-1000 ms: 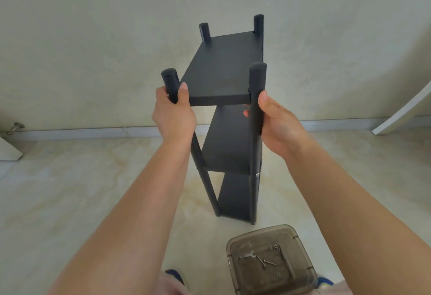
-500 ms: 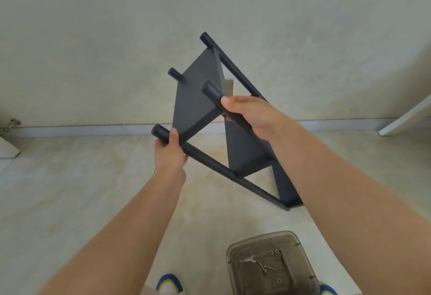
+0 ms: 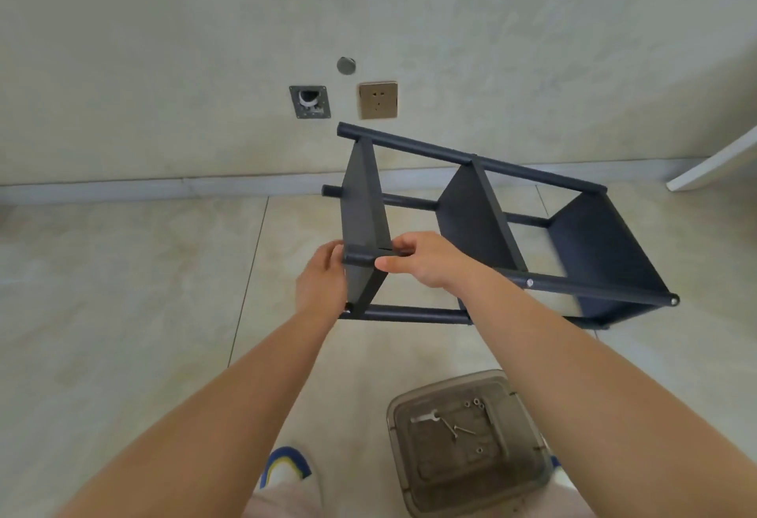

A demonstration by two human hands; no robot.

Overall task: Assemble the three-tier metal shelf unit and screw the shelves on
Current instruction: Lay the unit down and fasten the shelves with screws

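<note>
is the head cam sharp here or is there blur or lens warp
Head view: mostly sharp, light soft and even; the shelf unit smears slightly at its right end, both hands stay crisp; the baseboard bows from wide-angle distortion; no glare on the parts box.

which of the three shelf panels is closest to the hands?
The leftmost shelf panel: both the left hand and right hand grip the post at its near edge; the other two sit farther right.
</note>
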